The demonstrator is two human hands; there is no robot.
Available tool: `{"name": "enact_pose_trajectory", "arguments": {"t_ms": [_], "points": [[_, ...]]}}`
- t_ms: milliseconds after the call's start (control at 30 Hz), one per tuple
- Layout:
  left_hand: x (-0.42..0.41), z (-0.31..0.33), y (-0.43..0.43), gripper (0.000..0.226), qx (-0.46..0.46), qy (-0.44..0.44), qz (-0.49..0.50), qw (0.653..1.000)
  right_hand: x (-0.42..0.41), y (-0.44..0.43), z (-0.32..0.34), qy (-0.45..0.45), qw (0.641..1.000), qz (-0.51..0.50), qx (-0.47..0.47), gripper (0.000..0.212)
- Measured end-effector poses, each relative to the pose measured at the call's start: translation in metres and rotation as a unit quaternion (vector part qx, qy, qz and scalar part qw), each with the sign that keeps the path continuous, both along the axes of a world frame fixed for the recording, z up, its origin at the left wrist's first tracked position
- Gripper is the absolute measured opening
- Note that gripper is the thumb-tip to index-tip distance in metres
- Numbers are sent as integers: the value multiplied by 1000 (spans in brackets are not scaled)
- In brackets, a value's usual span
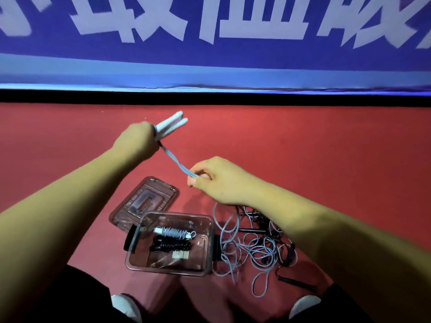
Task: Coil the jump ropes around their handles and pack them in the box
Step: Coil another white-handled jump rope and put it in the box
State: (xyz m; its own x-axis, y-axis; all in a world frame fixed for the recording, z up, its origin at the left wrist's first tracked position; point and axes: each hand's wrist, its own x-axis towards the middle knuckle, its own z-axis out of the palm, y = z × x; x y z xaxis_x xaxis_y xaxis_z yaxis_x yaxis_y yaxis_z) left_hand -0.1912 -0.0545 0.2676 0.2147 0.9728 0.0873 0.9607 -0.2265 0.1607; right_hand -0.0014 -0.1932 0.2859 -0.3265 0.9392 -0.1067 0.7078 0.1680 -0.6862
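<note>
My left hand (136, 141) grips two white handles (171, 124) of a light-blue jump rope, held side by side and pointing up and right. Taut blue cord strands (173, 160) run from those handles down to my right hand (219, 180), which pinches them between thumb and fingers. The slack of this rope (254, 252) lies tangled on the floor below my right forearm. A clear plastic box (207, 220) stands open on the floor. Inside it lie a coiled blue-and-white rope (173, 232) and a coiled black rope (171, 246).
The box's clear lid (144, 201) lies on the red floor just behind and left of the box. A loose black rope with black handles (295, 282) is mixed in the tangle at right. A blue banner (214, 43) hangs on the far wall. My shoes (123, 304) show at the bottom.
</note>
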Motion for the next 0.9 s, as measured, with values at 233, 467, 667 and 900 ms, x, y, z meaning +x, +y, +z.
{"name": "enact_pose_trajectory", "arguments": {"t_ms": [233,467,667,900], "points": [[44,-53,-55,19,-87,202,-147,964,38,30,14,-72,992,-60,90,20],[75,-15,-89,14,-59,254,-364,894,83,46,11,-89,990,-92,58,15],[67,37,-99,49,-128,18,-416,900,86,44,10,36,992,-120,14,17],[53,52,-102,43,-151,-210,-299,919,33,27,9,-68,988,-122,-62,85]]}}
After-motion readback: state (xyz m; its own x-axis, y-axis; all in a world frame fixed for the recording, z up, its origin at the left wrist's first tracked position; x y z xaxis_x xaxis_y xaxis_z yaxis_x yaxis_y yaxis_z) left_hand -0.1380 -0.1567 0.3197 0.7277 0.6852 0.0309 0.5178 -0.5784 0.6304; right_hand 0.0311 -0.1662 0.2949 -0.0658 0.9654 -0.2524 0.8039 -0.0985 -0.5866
